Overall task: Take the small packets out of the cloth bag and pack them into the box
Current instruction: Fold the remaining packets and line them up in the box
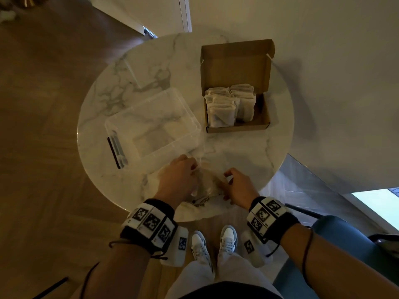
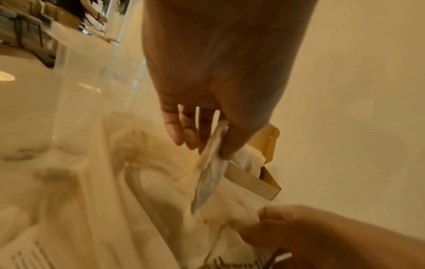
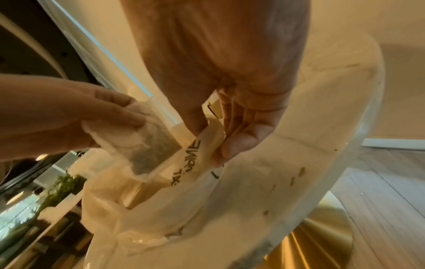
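Head view from above, facing down at the table (image 1: pixel 237 152), wrist views close in, all sharing the cloth bag (image 3: pixel 197 156)

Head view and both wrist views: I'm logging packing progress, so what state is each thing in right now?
Cardboard box: lid open, partly filled with upright packets.
Cloth bag: lying crumpled at the table's near edge, its cloth pinched by the right hand.
Packet in grip: pinched by the left hand, above the bag.
Clear plastic bin: lidless.

Round marble table (image 1: pixel 112 83), wood floor (image 1: pixel 43 104), white wall (image 1: pixel 323 39), dim warm light.
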